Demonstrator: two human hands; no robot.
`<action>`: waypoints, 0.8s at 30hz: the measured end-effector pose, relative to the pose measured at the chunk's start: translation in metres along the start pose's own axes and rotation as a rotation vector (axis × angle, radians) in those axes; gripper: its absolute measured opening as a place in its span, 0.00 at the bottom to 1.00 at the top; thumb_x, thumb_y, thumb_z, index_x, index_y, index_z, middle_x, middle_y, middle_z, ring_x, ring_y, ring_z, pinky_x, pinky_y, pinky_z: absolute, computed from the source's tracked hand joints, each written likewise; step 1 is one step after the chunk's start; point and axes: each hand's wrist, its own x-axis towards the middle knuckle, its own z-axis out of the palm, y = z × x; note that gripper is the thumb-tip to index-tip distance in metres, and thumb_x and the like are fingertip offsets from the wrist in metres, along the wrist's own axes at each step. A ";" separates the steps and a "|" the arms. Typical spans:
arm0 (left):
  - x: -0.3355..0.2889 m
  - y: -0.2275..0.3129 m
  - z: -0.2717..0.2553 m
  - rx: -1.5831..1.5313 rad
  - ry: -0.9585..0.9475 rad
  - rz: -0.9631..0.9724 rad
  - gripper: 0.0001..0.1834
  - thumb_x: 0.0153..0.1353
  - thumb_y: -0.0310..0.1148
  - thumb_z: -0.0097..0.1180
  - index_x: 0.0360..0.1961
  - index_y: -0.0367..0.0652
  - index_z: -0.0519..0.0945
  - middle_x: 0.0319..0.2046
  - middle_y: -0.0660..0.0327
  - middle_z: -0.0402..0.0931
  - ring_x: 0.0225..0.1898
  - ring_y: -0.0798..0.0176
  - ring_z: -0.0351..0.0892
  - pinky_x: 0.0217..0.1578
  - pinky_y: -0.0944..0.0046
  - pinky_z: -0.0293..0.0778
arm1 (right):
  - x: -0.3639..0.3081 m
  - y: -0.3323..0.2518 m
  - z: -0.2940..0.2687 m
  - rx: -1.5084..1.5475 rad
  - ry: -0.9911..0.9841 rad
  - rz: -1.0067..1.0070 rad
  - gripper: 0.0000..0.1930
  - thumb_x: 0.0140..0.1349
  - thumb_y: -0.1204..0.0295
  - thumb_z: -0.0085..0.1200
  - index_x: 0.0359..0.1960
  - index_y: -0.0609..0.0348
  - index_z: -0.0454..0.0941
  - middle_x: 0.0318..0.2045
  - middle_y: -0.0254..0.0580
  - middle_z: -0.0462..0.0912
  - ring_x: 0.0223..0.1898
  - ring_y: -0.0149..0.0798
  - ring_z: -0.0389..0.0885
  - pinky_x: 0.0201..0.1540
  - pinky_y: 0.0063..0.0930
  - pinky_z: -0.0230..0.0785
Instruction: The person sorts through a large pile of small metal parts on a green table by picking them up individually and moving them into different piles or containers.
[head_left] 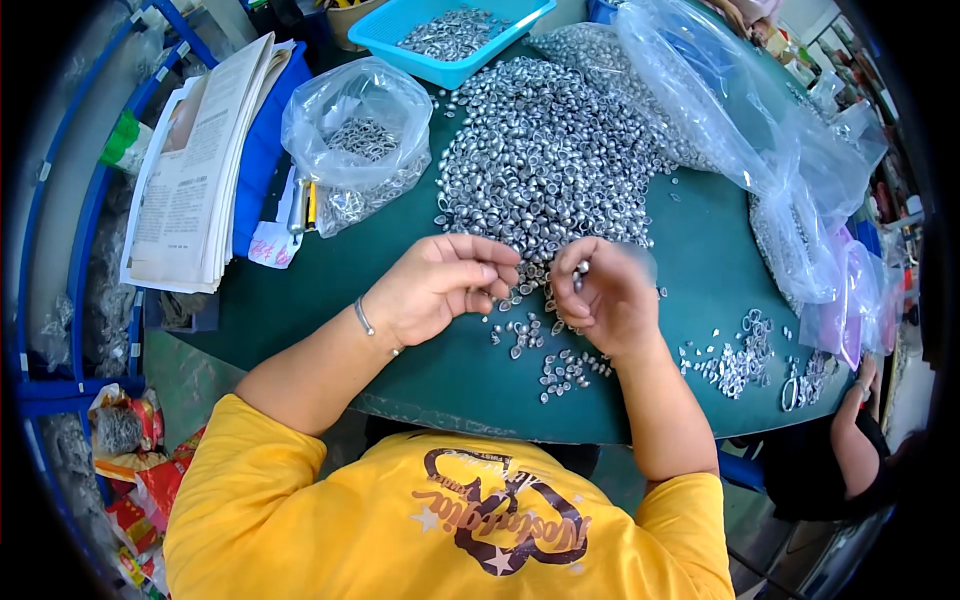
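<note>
A large heap of small silver, domed, teardrop-shaped metal pieces (550, 150) covers the middle of the green table (320, 290). At its near edge my left hand (445, 285) is closed, thumb against curled fingers; whatever it holds is hidden. Across a narrow gap, my right hand (605, 295) curls its fingers around small silver pieces (581, 270), its back smeared by motion. Between and below the hands lie loose pieces (520, 335), and a small cluster (565, 372) sits beside my right wrist.
A clear bag of metal parts (360, 150) stands left of the heap, near a stack of printed sheets (190, 180). Behind is a blue basket (450, 70). Large plastic bags (740, 130) lie right, above a small pile (740, 365). Another person's arm (855, 440) shows at right.
</note>
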 end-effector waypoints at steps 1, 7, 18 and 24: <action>0.000 0.004 -0.001 -0.030 0.041 0.054 0.08 0.59 0.22 0.48 0.39 0.34 0.75 0.30 0.61 0.76 0.27 0.73 0.73 0.26 0.76 0.69 | -0.001 -0.002 -0.001 0.001 -0.004 -0.001 0.07 0.60 0.75 0.45 0.36 0.66 0.73 0.21 0.36 0.71 0.18 0.23 0.61 0.15 0.17 0.49; 0.002 0.025 -0.026 0.109 0.155 0.447 0.07 0.57 0.26 0.54 0.36 0.36 0.77 0.19 0.71 0.66 0.20 0.77 0.61 0.20 0.77 0.58 | -0.001 0.024 0.009 -1.546 -0.030 -0.544 0.05 0.54 0.74 0.55 0.31 0.59 0.78 0.27 0.43 0.81 0.24 0.40 0.78 0.28 0.30 0.71; 0.013 0.004 -0.002 1.374 0.385 0.721 0.05 0.45 0.25 0.62 0.25 0.38 0.79 0.18 0.57 0.66 0.19 0.59 0.68 0.21 0.64 0.63 | -0.003 0.031 0.007 -1.691 0.022 -0.609 0.06 0.51 0.71 0.54 0.28 0.59 0.73 0.24 0.45 0.75 0.27 0.49 0.76 0.29 0.39 0.70; 0.015 -0.004 -0.004 1.350 0.393 0.771 0.05 0.44 0.21 0.61 0.24 0.35 0.77 0.18 0.58 0.63 0.18 0.62 0.64 0.21 0.65 0.60 | -0.002 0.019 0.011 -1.211 0.135 -0.355 0.06 0.51 0.76 0.47 0.31 0.64 0.70 0.24 0.48 0.77 0.25 0.41 0.77 0.30 0.31 0.69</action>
